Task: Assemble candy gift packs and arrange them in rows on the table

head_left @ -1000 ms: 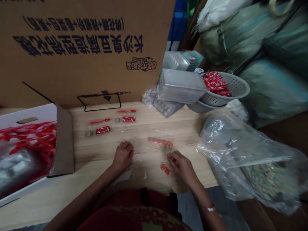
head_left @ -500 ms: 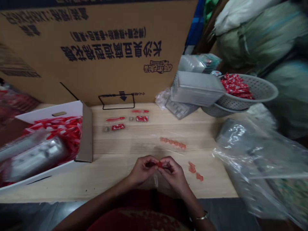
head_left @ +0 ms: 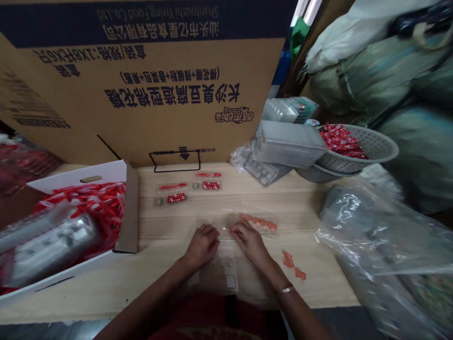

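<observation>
Head cam: our left hand [head_left: 203,245] and right hand [head_left: 252,243] rest curled on a clear bag [head_left: 215,276] on the surface [head_left: 159,264], we can't tell if either grip pinches anything, and the red strip [head_left: 260,222] lies crosswise just past the right grip, farther from the left.

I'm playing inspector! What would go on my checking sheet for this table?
Surface: wooden table, pale.
Things in hand: clear plastic packet under both hands; row of orange-red pieces just beyond the right hand.
Clutter: two loose red pieces; two filled packs; white box of red items; grey basket of red packets; clear trays; crinkly plastic bags.
Hands: left hand and right hand rest on the packet, fingertips close; grip unclear.
Cables: nothing seen.
Surroundings: big cardboard carton behind; stuffed sacks at right.
</observation>
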### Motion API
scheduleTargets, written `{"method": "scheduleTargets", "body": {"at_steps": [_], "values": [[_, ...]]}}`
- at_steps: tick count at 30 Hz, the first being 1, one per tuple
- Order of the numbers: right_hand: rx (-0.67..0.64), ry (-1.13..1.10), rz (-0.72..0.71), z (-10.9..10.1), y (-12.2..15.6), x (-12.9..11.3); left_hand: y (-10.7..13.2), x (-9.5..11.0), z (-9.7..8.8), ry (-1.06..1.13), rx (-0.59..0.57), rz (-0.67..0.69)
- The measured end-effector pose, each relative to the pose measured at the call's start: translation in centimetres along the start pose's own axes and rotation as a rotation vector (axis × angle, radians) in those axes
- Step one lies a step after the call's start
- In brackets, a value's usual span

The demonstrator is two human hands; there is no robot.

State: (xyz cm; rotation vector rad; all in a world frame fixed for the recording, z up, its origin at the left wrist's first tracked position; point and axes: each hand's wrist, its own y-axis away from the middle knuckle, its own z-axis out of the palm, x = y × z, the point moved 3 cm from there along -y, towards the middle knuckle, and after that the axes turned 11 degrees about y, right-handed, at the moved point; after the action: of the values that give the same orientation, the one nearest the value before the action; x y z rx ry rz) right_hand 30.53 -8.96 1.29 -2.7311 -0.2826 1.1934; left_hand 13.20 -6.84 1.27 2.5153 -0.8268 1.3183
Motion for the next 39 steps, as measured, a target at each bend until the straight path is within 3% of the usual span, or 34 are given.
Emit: {"method": "scheduleTargets", "body": {"at_steps": [3, 6, 13, 17, 23, 27, 31, 36, 39], "values": [[-0.118, 0.222, -0.141, -0.5, -2.4, 0.5, -0.7, -1.1, -0.1, -0.115, -0.051, 0.050], [-0.187, 0.265, -0.192, -0.7, -2.9, 0.5, -0.6, -1.5, 0.1, -0.111, -0.046, 0.066], [-0.105, 0.235, -0.187, -0.7, -2.9, 0.8, -0.3, -1.5, 0.2, -0.125, -0.065, 0.051], [-0.133, 0.282, -0.227, 0.0, -3.2, 1.0, -0.5, -1.5, 0.1, -0.117, -0.056, 0.046], [-0.202, 0.383, -0.143, -0.9, -3.4, -0.1, -0.2, -1.0, -0.2, -0.097, -0.037, 0.098], [-0.191, 0.437, -0.083, -1.3, -0.2, -1.5, 2.6, -0.6, -1.4, -0.212, 0.054, 0.110], [-0.232, 0.261, 0.170, 0.3, 4.5, -1.6, 5.5, -0.4, -2.3, -0.271, 0.058, -0.005], [-0.312, -0.210, 0.374, 2.3, 6.9, -1.7, 6.2, 0.2, -2.1, -0.083, -0.113, 0.067], [-0.299, -0.076, 0.375, 1.6, 6.8, -1.9, 5.9, 0.3, -2.2, -0.034, -0.076, 0.061]]}}
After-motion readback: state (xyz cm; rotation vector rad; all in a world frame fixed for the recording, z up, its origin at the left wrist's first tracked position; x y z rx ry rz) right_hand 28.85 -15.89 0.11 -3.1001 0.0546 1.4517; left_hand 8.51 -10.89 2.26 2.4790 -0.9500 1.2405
